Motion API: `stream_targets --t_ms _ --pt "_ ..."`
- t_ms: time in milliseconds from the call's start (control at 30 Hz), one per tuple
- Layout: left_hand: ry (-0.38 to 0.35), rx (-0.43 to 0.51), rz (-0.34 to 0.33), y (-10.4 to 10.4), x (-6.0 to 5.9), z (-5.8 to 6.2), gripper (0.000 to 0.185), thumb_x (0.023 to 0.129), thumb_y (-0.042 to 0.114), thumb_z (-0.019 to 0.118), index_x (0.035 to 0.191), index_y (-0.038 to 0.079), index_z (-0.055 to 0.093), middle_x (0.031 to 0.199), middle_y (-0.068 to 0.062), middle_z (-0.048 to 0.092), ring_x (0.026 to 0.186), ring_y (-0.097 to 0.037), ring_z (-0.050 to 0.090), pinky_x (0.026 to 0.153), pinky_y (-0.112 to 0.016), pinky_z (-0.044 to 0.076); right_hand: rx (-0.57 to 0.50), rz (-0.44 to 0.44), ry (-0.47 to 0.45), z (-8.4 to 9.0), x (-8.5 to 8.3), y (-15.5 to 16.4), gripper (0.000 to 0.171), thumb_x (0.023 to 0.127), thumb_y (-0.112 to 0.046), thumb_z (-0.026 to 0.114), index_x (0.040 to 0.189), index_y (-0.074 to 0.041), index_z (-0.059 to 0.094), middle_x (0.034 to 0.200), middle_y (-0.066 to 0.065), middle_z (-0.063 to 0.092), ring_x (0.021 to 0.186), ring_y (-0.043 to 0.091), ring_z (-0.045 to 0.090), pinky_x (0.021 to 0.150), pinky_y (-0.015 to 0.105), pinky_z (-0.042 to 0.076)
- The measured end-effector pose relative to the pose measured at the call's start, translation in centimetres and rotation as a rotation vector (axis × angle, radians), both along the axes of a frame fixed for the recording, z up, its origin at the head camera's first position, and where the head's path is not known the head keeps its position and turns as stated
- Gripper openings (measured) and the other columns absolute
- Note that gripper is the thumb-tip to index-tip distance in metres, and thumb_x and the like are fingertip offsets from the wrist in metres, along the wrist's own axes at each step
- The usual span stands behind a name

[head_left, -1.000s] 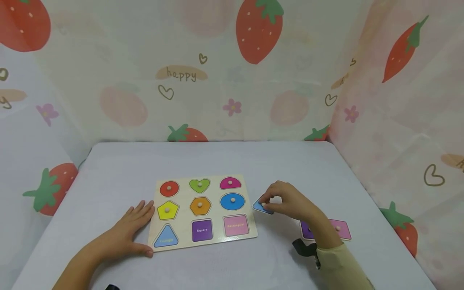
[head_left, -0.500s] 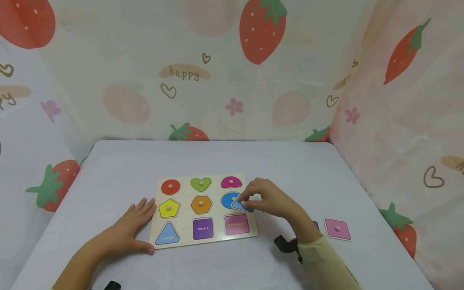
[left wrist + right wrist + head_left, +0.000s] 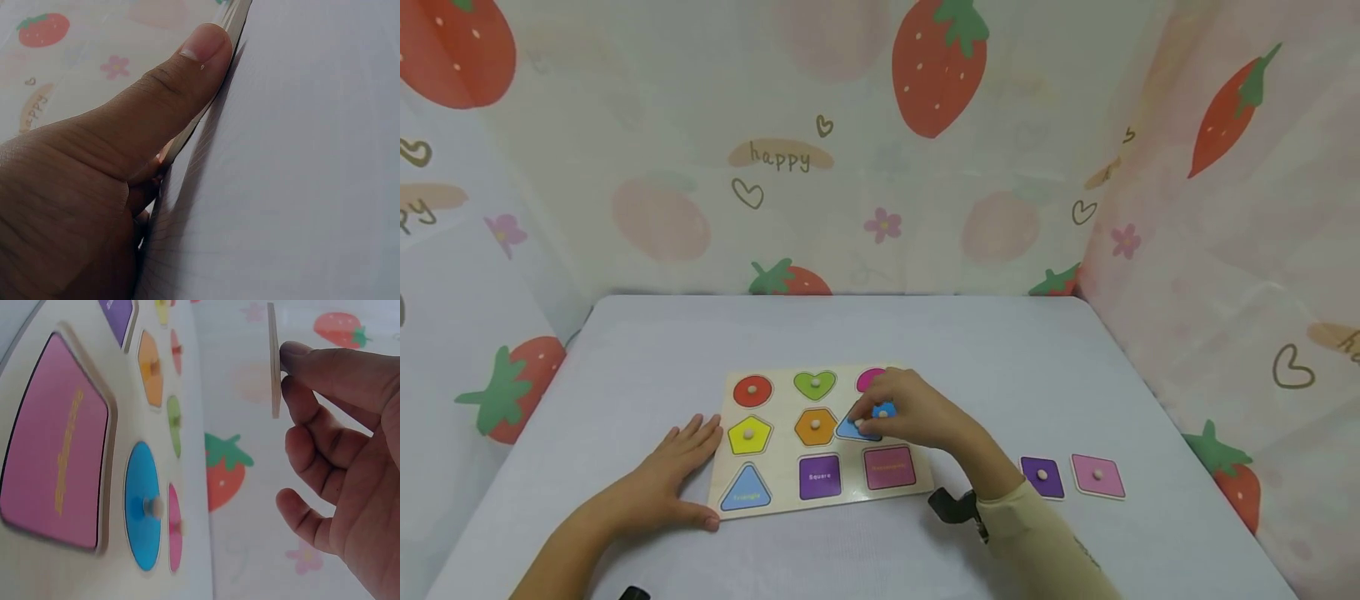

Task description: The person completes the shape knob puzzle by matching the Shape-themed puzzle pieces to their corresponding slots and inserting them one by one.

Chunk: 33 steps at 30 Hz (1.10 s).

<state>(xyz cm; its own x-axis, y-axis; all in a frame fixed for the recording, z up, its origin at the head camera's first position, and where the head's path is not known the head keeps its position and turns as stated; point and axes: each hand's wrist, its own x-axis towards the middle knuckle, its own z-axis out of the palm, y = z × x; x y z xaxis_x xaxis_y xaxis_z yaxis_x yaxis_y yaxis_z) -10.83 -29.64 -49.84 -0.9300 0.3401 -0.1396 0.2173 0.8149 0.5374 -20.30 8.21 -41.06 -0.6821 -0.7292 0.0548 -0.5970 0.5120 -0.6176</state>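
Note:
My right hand [image 3: 917, 410] pinches the small knob of a blue triangle puzzle piece [image 3: 848, 430] between thumb and fingertips. The piece is held over the wooden shape puzzle board [image 3: 783, 435], beside the orange hexagon. In the right wrist view, the triangle piece [image 3: 275, 369] appears edge-on and apart from the board. My left hand [image 3: 658, 475] lies with straight, spread fingers against the board's left edge. Its thumb [image 3: 169, 84] touches the near corner. Along the board's near row are a blue triangle recess [image 3: 746, 488], a purple square recess [image 3: 820, 487] and a pink rectangle recess [image 3: 889, 477].
A purple square piece [image 3: 1047, 488] and a pink rectangle piece [image 3: 1097, 487] lie on the white table [image 3: 1000, 342] right of the board. Red circle [image 3: 752, 402], green heart [image 3: 805, 382] and other knobbed pieces sit in the board. Strawberry-print cloth [image 3: 880, 183] encloses the table.
My right hand has carried the triangle piece leftward from beyond the board's right edge to over its middle row, uncovering the purple square piece. The left hand stays at the board's edge.

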Motion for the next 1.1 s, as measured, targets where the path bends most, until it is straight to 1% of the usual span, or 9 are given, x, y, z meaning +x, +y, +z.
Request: stream_targets --t_ms 100,233,367,467,533,667,800,900,1100 --pt "-0.002 0.003 -0.001 0.1 0.0 -0.1 0.134 0.06 0.072 0.084 0.161 0.005 0.028 0.171 -0.011 0.017 0.159 -0.038 0.001 0.128 -0.046 -0.01 -0.006 0.034 0.021 0.1 0.0 -1.0 0.012 0.092 -0.021 0.078 0.104 -0.021 0.082 0.09 -0.018 0.069 0.101 0.022 0.061 0.091 0.042 0.052" --pt "-0.004 0.0 -0.001 0.0 0.0 -0.1 0.134 0.06 0.073 0.083 0.161 0.005 0.028 0.172 -0.011 0.017 0.159 -0.037 0.002 0.128 -0.044 -0.01 -0.01 0.064 0.047 0.2 0.3 -2.8 0.013 0.092 -0.021 0.079 0.105 -0.022 0.082 0.09 -0.02 0.069 0.099 0.019 0.062 0.091 0.036 0.049" --pt "0.001 -0.004 -0.002 0.1 0.0 -0.1 0.134 0.06 0.074 0.083 0.161 0.006 0.028 0.172 -0.01 0.017 0.159 -0.037 0.002 0.128 -0.045 -0.009 0.016 0.054 0.037 0.0 0.6 -4.3 0.013 0.092 -0.022 0.079 0.105 -0.024 0.082 0.088 -0.02 0.067 0.1 0.021 0.062 0.086 0.028 0.05" --pt "0.005 -0.002 -0.002 0.1 0.0 -0.1 0.134 0.06 0.074 0.083 0.161 0.005 0.028 0.171 -0.011 0.017 0.159 -0.038 0.002 0.128 -0.045 -0.009 0.045 0.027 0.018 -0.3 0.9 -5.5 0.013 0.092 -0.024 0.079 0.105 -0.027 0.082 0.089 -0.021 0.066 0.101 0.018 0.06 0.083 0.022 0.049" --pt "0.004 -0.002 -0.004 0.0 0.0 -0.1 0.134 0.06 0.073 0.083 0.161 0.004 0.028 0.171 -0.012 0.017 0.159 -0.039 0.002 0.128 -0.046 -0.008 0.06 0.017 0.003 -0.5 1.2 -6.3 0.013 0.092 -0.025 0.079 0.105 -0.027 0.082 0.089 -0.021 0.066 0.101 0.015 0.06 0.084 0.021 0.049" --pt "0.002 -0.004 -0.005 -0.1 0.0 0.0 0.133 0.061 0.073 0.083 0.161 0.004 0.029 0.171 -0.012 0.017 0.159 -0.04 0.002 0.128 -0.048 -0.008 0.089 0.028 0.014 -1.4 1.5 -7.7 0.013 0.092 -0.027 0.079 0.105 -0.028 0.082 0.087 -0.023 0.066 0.096 0.007 0.06 0.083 0.02 0.048" --pt "0.003 0.002 -0.006 -0.3 0.0 0.1 0.132 0.061 0.072 0.083 0.161 0.004 0.029 0.171 -0.012 0.018 0.159 -0.04 0.002 0.128 -0.051 -0.007 0.101 0.071 0.048 -2.3 1.7 -9.1 0.013 0.093 -0.03 0.078 0.106 -0.03 0.082 0.085 -0.025 0.064 0.091 0.002 0.059 0.08 0.018 0.047" --pt "0.002 0.007 -0.013 -0.3 0.1 0.1 0.131 0.062 0.072 0.083 0.161 0.004 0.029 0.171 -0.012 0.017 0.159 -0.04 0.002 0.128 -0.052 -0.007 0.117 0.121 0.09 -2.7 1.8 -10.1 0.014 0.094 -0.031 0.076 0.108 -0.03 0.081 0.084 -0.025 0.064 0.089 0.002 0.058 0.079 0.017 0.045" --pt "0.008 0.023 -0.03 -0.3 0.1 0.2 0.13 0.063 0.071 0.083 0.16 0.004 0.03 0.171 -0.012 0.018 0.159 -0.04 0.003 0.128 -0.051 -0.006 0.181 0.163 0.16 -3.0 2.0 -11.9 0.014 0.095 -0.034 0.074 0.109 -0.033 0.081 0.083 -0.027 0.062 0.09 0.001 0.052 0.084 0.025 0.04"
